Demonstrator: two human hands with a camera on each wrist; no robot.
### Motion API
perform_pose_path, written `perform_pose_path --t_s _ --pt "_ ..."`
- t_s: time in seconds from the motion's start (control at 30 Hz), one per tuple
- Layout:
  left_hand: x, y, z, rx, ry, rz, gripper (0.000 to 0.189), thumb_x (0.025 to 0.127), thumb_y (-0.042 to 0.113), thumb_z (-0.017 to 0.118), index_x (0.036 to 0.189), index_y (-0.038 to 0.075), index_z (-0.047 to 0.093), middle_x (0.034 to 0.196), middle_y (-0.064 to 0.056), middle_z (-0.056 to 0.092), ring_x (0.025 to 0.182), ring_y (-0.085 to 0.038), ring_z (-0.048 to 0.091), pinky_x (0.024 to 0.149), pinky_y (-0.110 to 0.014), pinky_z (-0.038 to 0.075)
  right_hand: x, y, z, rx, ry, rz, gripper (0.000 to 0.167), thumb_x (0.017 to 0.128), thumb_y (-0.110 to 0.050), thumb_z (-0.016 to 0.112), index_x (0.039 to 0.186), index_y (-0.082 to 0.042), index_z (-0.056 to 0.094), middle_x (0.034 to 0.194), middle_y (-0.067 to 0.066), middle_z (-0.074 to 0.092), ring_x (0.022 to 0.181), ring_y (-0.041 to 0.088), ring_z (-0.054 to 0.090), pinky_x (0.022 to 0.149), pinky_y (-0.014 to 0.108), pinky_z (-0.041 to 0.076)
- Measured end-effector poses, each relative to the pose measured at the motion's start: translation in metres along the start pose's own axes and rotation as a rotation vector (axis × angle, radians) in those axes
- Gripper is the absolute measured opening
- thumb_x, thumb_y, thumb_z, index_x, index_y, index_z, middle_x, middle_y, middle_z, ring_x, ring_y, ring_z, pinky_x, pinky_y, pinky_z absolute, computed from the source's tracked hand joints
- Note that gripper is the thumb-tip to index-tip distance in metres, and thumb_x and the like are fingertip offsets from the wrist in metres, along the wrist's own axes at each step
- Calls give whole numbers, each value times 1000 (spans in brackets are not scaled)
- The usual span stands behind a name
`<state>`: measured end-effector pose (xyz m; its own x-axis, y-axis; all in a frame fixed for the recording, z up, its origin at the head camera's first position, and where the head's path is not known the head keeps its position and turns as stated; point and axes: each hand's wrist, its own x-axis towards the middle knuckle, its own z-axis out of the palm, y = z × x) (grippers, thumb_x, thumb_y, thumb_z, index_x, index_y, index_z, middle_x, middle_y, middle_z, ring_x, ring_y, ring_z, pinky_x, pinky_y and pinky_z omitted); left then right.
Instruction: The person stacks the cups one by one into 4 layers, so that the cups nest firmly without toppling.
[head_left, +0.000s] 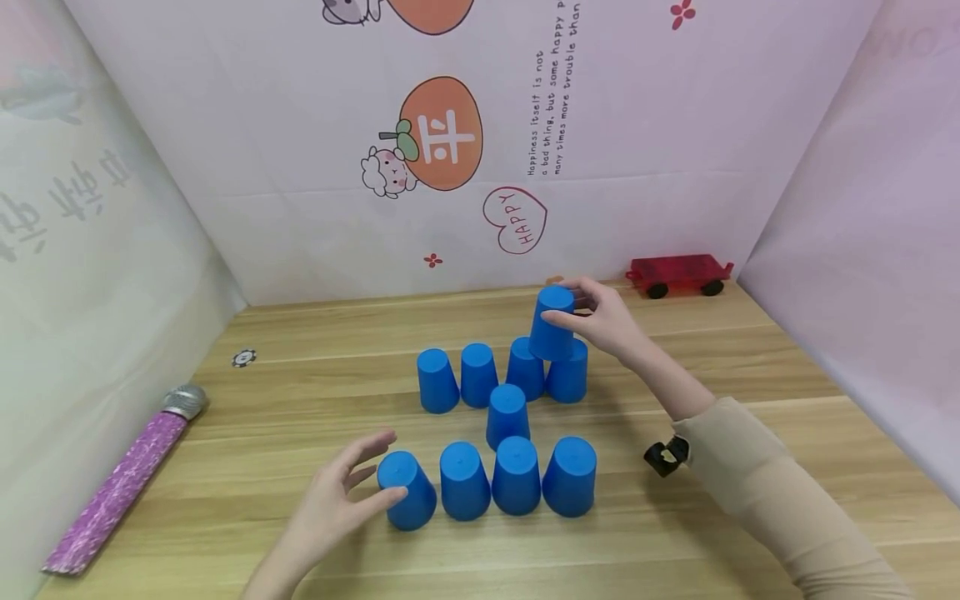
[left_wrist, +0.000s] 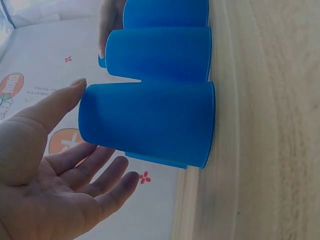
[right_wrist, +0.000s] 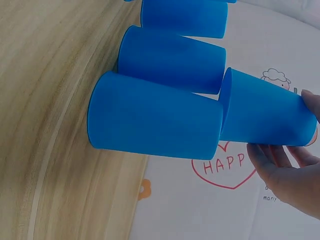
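Note:
My right hand grips an upside-down blue cup between thumb and fingers. Its rim sits at the tops of the two rightmost cups of the back row, a left one and a right one; the right wrist view shows the held cup close over its neighbour. My left hand is around the front row's leftmost cup, thumb beside its top and fingers spread loosely behind. In the left wrist view that cup stands on the table.
Other upside-down blue cups stand in the front row and back row, with one cup between. A purple microphone lies left, near a poker chip. A red toy wagon is back right, a black object by the right sleeve.

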<state>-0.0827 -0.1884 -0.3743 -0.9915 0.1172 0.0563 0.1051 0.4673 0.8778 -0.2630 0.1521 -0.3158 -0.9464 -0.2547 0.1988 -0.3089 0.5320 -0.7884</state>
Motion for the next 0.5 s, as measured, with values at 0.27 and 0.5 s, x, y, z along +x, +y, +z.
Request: perform_pose_path --t_s 0.27,0.5 --pt "2 -1 4 -26 -35 -48 59 76 22 78 128 11 53 133 -11 55 126 -31 49 99 -43 48 1 1 1 -6 -2 -8 55 86 -37 66 131 -10 49 128 16 56 117 36 53 94 55 47" --pt "3 -3 8 -22 -14 -81 57 74 19 80 125 12 56 129 -7 58 121 -29 54 95 -43 50 1 2 3 4 -10 -20 54 87 -34 66 131 -8 47 128 18 55 117 37 53 95 56 47"
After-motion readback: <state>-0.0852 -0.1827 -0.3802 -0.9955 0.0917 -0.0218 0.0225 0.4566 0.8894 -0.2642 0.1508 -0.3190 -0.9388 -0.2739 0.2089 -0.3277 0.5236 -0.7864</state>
